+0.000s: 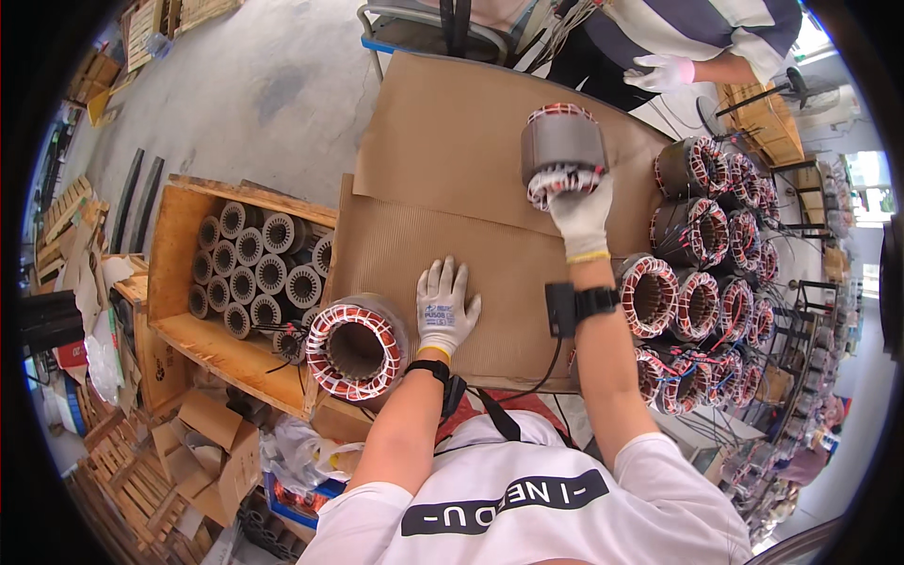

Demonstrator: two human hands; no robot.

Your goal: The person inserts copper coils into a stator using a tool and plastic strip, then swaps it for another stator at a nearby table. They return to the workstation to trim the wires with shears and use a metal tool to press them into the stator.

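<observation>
My right hand [582, 218], in a white glove, is closed on the near end of a motor stator [563, 149] over the far part of the table. Its grey core lies on its side, with copper windings laced in white at both ends; my fingers are partly hidden at its near end. My left hand [446, 309], gloved in grey-white, lies flat with fingers spread on the brown corrugated cardboard [452, 141]. Just left of it, another stator [354, 350] stands near the table's edge, its open bore and white-laced winding facing up.
A wooden crate [179, 254] of bare slotted cores stands left of the table. Several wound stators [692, 240] with loose leads are stacked along the right side. Across the table, another person's gloved hand [661, 72] is near the far edge. An open carton [212, 438] sits lower left.
</observation>
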